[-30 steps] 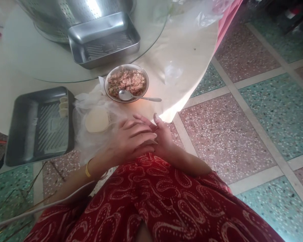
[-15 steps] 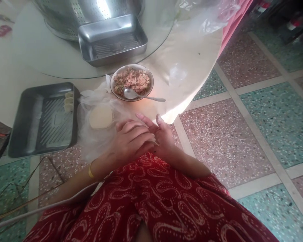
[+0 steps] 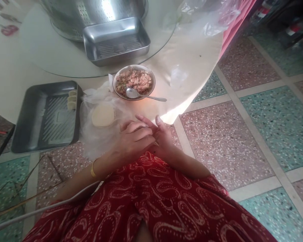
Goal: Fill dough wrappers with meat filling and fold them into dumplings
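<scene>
My left hand (image 3: 137, 135) is curled over the palm of my right hand (image 3: 164, 135), close to the front of my red patterned clothing. Between them shows a small pale edge of a dumpling wrapper (image 3: 156, 144), mostly hidden by the left fingers. The right thumb points up and its index finger stretches out, both whitened with flour. Left of the hands, round dough wrappers (image 3: 103, 114) lie on a plastic bag (image 3: 91, 141). Beyond the hands stands a bowl (image 3: 153, 88) of minced filling (image 3: 136, 80), a spoon (image 3: 154, 98) resting across it.
At the left, a dark tray (image 3: 22, 134) holds several dumplings (image 3: 71, 101) in its right corner. A metal tray (image 3: 116, 60) and a perforated steel pot (image 3: 73, 18) stand on the glass turntable (image 3: 161, 37). Clear plastic bags (image 3: 207, 16) lie at the far right of the table.
The view has shifted a little, so the table things appear slightly farther right. My left fingers have moved slightly over the right palm; both hands stay together.
</scene>
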`<state>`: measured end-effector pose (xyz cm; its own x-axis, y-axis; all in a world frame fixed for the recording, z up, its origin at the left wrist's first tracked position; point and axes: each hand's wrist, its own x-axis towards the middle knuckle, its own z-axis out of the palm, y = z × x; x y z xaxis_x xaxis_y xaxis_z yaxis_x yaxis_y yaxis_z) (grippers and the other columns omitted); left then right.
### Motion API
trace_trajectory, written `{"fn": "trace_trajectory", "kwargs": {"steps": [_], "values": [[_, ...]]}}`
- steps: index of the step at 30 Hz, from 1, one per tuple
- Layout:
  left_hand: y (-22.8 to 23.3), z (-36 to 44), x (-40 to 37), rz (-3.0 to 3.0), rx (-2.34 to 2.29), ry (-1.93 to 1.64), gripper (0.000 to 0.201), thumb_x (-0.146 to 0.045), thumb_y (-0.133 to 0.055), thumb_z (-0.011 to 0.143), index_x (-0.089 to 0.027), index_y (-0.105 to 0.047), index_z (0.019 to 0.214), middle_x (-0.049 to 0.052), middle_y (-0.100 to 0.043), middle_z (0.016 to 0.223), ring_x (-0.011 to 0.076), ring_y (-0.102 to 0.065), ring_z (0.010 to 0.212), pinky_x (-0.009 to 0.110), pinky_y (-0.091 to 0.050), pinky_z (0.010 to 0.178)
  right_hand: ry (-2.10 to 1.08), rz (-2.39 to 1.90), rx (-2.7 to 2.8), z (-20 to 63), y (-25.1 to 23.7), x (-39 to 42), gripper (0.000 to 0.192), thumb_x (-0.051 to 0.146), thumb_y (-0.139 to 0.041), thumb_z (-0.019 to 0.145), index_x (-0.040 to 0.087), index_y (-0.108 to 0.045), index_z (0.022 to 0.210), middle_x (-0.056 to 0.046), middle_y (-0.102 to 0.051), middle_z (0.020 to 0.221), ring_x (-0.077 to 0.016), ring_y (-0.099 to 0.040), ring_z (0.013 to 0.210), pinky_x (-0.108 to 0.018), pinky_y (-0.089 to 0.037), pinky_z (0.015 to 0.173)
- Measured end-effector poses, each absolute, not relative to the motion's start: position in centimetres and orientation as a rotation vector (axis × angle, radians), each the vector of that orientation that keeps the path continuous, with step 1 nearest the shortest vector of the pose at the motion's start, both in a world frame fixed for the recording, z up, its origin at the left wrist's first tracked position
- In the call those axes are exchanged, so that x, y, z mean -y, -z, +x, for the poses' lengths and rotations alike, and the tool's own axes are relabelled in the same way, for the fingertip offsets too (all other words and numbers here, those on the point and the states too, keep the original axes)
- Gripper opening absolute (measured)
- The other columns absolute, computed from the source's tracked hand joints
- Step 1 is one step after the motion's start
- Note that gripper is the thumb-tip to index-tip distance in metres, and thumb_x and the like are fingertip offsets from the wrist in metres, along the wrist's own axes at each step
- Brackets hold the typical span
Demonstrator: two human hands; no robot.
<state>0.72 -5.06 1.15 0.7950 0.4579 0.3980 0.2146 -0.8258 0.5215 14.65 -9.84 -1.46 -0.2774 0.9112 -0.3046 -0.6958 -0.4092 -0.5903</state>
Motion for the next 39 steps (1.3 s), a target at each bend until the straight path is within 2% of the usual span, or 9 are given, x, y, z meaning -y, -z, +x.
{"fn": "trace_trajectory", "kwargs": {"steps": [4, 6, 9, 12, 17, 24, 28, 33, 39], "values": [[-1.4, 0.6, 5.0, 2.66, -0.425, -0.831, 0.009, -0.029, -0.064, 0.093, -0.03, -0.071, 0.096, 0.0, -0.072, 0.096, 0.0235, -0.062, 0.093, 0.039, -0.05, 0.085, -1.943, -0.654, 0.278, 14.7, 1.5, 9.6, 0.072, 0.073, -0.028, 0.091, 0.024, -0.056, 0.136, -0.002, -0.072, 0.092, -0.0086, -0.039, 0.043, -0.022, -0.035, 0.04], [-1.8, 0.3, 5.0, 2.665, -0.502, -0.832, 0.012, -0.035, -0.071, 0.088, -0.033, -0.072, 0.1, -0.001, -0.073, 0.097, 0.0245, -0.062, 0.092, 0.04, -0.05, 0.085, -1.942, -0.64, 0.235, 14.8, 0.9, 9.6, 0.069, 0.071, -0.028, 0.091, 0.024, -0.058, 0.133, -0.004, -0.074, 0.102, -0.0095, -0.044, 0.046, -0.023, -0.038, 0.041], [-2.2, -0.4, 4.9, 2.572, -0.664, -0.842, 0.012, -0.034, -0.074, 0.086, -0.034, -0.072, 0.098, -0.001, -0.073, 0.098, 0.0252, -0.064, 0.099, 0.043, -0.05, 0.091, -1.921, -0.627, 0.207, 14.9, 0.0, 9.6, 0.063, 0.069, -0.03, 0.091, 0.026, -0.061, 0.126, -0.006, -0.073, 0.117, -0.0154, -0.064, 0.069, -0.028, -0.053, 0.058], [-2.1, -1.0, 5.0, 2.559, -0.74, -0.865, 0.013, -0.03, -0.076, 0.084, -0.034, -0.071, 0.095, -0.001, -0.074, 0.096, 0.0255, -0.064, 0.101, 0.044, -0.048, 0.093, -1.917, -0.591, 0.191, 14.7, -0.3, 9.7, 0.055, 0.067, -0.034, 0.092, 0.029, -0.063, 0.119, -0.005, -0.071, 0.124, -0.019, -0.07, 0.091, -0.034, -0.058, 0.075], [-1.5, -1.0, 5.4, 2.639, -0.664, -0.957, 0.013, -0.027, -0.074, 0.086, -0.031, -0.067, 0.096, -0.002, -0.073, 0.095, 0.0233, -0.064, 0.095, 0.043, -0.046, 0.088, -1.918, -0.499, 0.147, 14.5, 0.2, 9.7, 0.049, 0.064, -0.039, 0.092, 0.03, -0.065, 0.115, -0.004, -0.072, 0.122, -0.0166, -0.069, 0.096, -0.029, -0.058, 0.073], [-1.6, -0.2, 5.6, 2.858, -0.594, -1.055, 0.009, -0.017, -0.066, 0.091, -0.023, -0.059, 0.09, -0.001, -0.069, 0.085, 0.0181, -0.061, 0.085, 0.037, -0.049, 0.08, -1.909, -0.463, 0.054, 14.7, -0.1, 9.6, 0.053, 0.057, -0.028, 0.099, 0.025, -0.068, 0.113, -0.004, -0.075, 0.113, -0.0111, -0.066, 0.072, -0.02, -0.051, 0.05], [-1.7, -0.2, 5.6, 2.837, -0.57, -1.039, 0.008, -0.017, -0.064, 0.093, -0.023, -0.059, 0.095, -0.002, -0.071, 0.086, 0.0164, -0.063, 0.082, 0.036, -0.049, 0.078, -1.901, -0.451, 0.069, 14.7, -0.1, 9.6, 0.054, 0.057, -0.027, 0.099, 0.026, -0.069, 0.112, -0.003, -0.076, 0.113, -0.0126, -0.069, 0.081, -0.024, -0.057, 0.063], [-2.1, -0.8, 5.9, 2.839, -0.696, -1.033, 0.018, -0.037, -0.07, 0.091, -0.024, -0.063, 0.101, 0.0, -0.073, 0.088, 0.0221, -0.063, 0.09, 0.04, -0.046, 0.079, -1.812, -0.505, 0.12, 14.4, 0.4, 9.6, 0.05, 0.062, -0.039, 0.093, 0.029, -0.07, 0.113, -0.003, -0.077, 0.117, -0.0175, -0.069, 0.105, -0.034, -0.06, 0.089], [-1.8, -0.8, 6.3, 2.817, -0.809, -1.025, 0.011, -0.022, -0.072, 0.087, -0.023, -0.061, 0.086, -0.001, -0.073, 0.084, 0.0208, -0.061, 0.086, 0.039, -0.043, 0.076, -1.739, -0.557, 0.111, 13.9, 0.4, 9.4, 0.045, 0.061, -0.044, 0.091, 0.031, -0.073, 0.107, -0.001, -0.079, 0.112, -0.0169, -0.071, 0.105, -0.035, -0.059, 0.091]]}}
